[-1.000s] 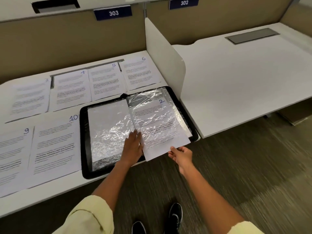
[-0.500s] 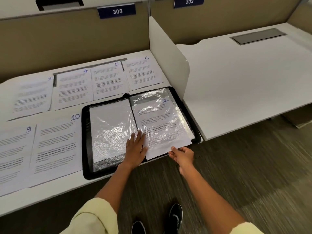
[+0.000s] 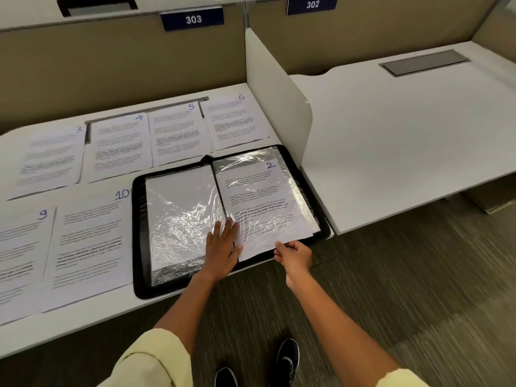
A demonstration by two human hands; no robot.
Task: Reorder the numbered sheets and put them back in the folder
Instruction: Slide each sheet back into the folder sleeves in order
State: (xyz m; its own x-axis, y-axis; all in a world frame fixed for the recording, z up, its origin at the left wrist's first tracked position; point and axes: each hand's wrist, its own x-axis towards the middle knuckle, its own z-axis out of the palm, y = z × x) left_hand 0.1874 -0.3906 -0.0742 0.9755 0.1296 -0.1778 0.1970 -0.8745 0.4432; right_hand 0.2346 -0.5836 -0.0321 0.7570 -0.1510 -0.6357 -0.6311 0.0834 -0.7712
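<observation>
Sheet-filing stage, head view. The open black zip-edged folder [image 3: 139, 241] with crinkled, glossy clear plastic sleeves lies at the desk's near edge, at 6 o'clock of the white printed sheet numbered 5 [image 3: 178, 135]. The white printed sheet numbered 2 [image 3: 259, 202] is seen largely inside the right-hand sleeve, its lower edge projecting toward 6 o'clock; that edge is pinched by the curled fingers of the right hand [image 3: 293, 254], while the left hand [image 3: 222, 244] is laid flat, fingers straight, on the sleeves near the spine. Insertion is judged to be early (a sheet appears to fill the left sleeve, its number hidden). Sheets 3 [image 3: 50, 157], 4 [image 3: 120, 146], 6 [image 3: 234, 121], 9 [image 3: 19, 247] and 10 [image 3: 89, 241], thin and matte, are left flat on the smooth white desk [image 3: 69, 328], at 9 to 12 o'clock of the folder.
</observation>
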